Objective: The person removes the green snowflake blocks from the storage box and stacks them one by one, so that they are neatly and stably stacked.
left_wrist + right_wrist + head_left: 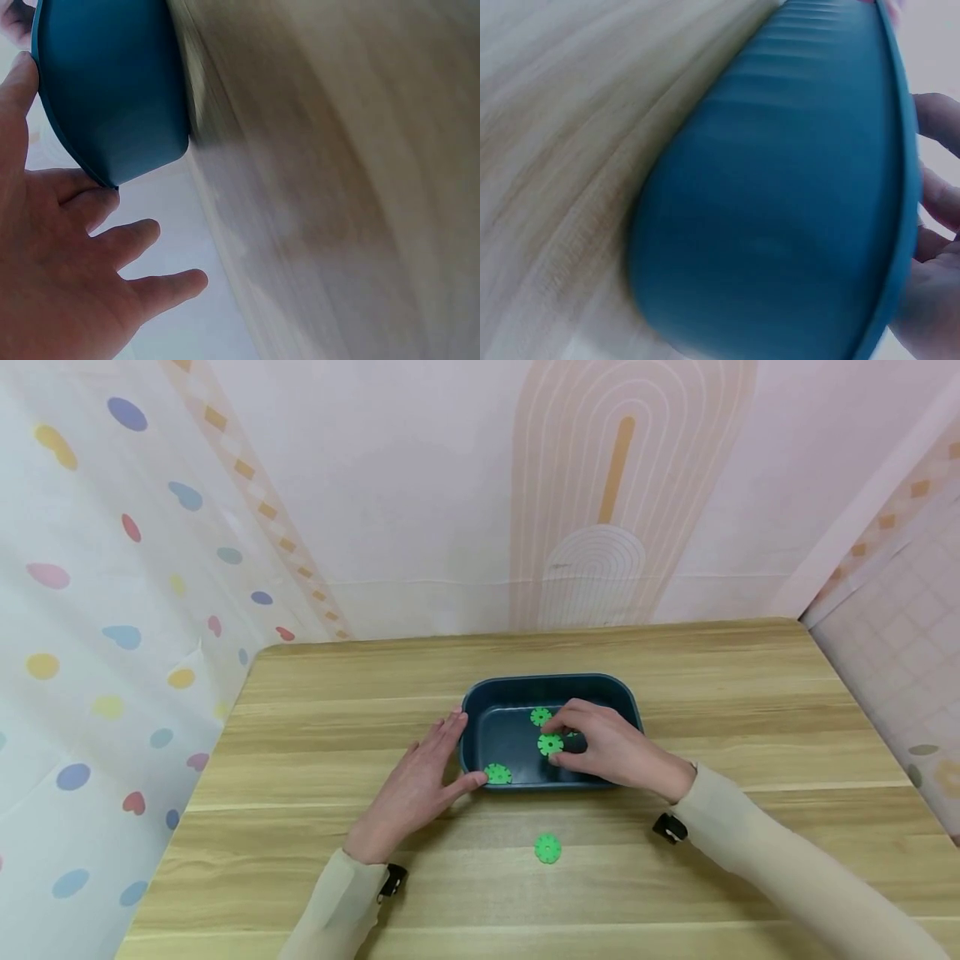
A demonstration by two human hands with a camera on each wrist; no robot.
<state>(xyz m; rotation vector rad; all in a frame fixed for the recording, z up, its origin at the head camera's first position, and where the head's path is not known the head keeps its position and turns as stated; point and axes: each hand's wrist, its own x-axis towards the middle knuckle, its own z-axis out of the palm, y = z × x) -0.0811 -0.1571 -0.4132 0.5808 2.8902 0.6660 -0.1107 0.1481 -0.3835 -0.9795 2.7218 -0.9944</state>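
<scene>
A dark blue tray (480, 685) stands on the wooden table. My left hand (414, 785) lies at its left end, fingertips and thumb touching the rim, the other fingers spread in the left wrist view. My right hand (611, 747) reaches over the tray from the right and pinches a green notched disc (550, 744) between thumb and fingertips. Another green disc (540, 717) is just behind it, and green discs (498, 774) lie in the near left corner. Part of one more shows beneath the right hand. In the right wrist view the tray wall (780, 195) hides the fingertips.
A single green disc (547, 848) lies on the table (465, 893) in front of the tray. Patterned cloth (420, 493) hangs behind the table and at both sides. Each wrist has a small black device (670, 828) strapped to it.
</scene>
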